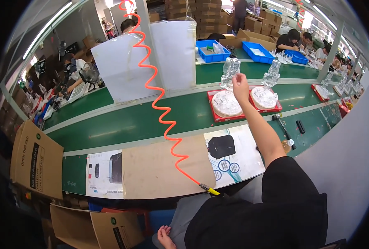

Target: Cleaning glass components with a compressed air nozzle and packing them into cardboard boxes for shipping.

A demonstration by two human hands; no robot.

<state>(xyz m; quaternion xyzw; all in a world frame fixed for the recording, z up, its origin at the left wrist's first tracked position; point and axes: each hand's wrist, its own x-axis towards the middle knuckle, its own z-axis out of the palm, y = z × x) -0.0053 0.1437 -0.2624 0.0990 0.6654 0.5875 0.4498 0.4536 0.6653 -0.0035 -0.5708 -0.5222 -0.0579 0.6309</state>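
Note:
My right hand (241,86) reaches over the green conveyor with its fingers curled together. It is beside a clear, figure-shaped plastic piece (230,71); whether the fingers grip it or something small is hidden. Below the hand, a round white base (226,103) with small pieces on top lies in a red tray (218,120). To its right a second round white base (263,98) sits in another red tray, with a clear plastic figure (271,74) behind it. Low by my lap, my left hand (165,237) is empty, its fingers loosely bent and apart.
A coiled orange air hose (166,110) hangs across the bench, ending in a yellow nozzle (213,191). Cardboard sheeting (167,166) covers the bench. A hammer (284,126) lies at right. Cardboard boxes (37,162) stand left. Blue bins (213,52) and people are beyond the conveyor.

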